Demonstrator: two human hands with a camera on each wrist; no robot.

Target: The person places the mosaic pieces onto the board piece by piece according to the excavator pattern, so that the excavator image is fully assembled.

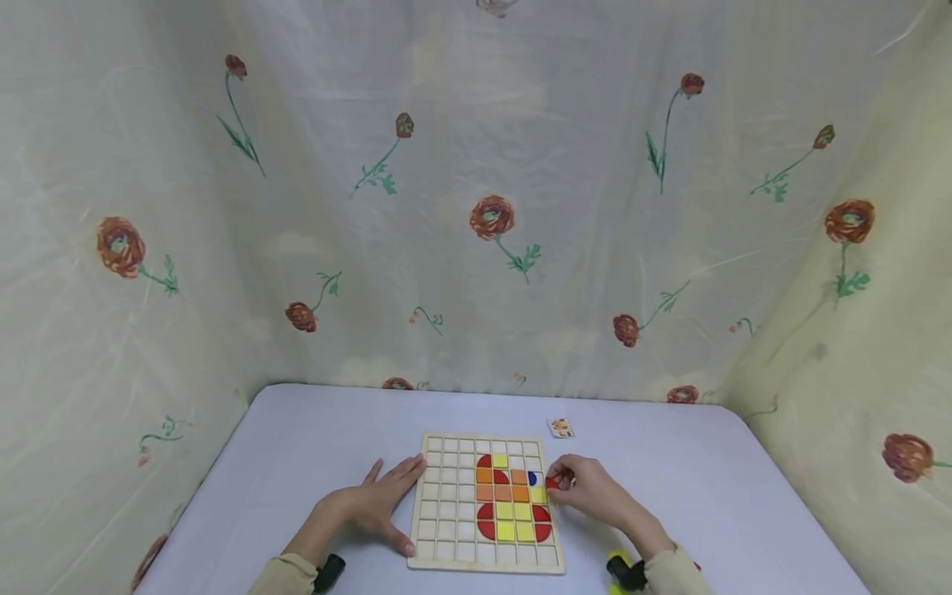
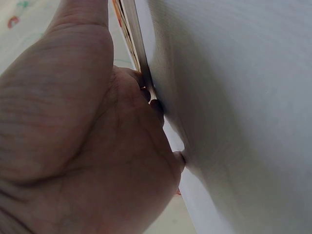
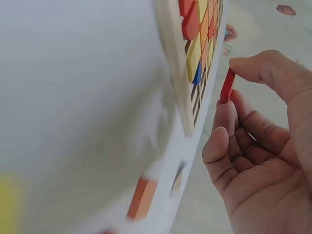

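Observation:
A wooden grid board [image 1: 483,568] lies on the table, with yellow, orange, red and blue-and-white tiles in the cells of its right half. My left hand [image 1: 379,500] is spread along the board's left edge, fingertips and thumb touching the frame. In the left wrist view the palm of the left hand [image 2: 102,141] hides most of the board. Beside the board's right edge, my right hand [image 1: 591,487] pinches a small red tile [image 3: 227,85] between thumb and fingers. The tile is held up, apart from the board. A blue-and-white tile [image 1: 534,479] sits nearby in the grid.
A small picture card [image 1: 561,428] lies beyond the board's upper right corner. Yellow pieces [image 1: 616,588] are partly hidden under the right wrist. An orange block [image 3: 142,197] lies on the table in the right wrist view. Flowered curtains [image 1: 446,165] surround the table.

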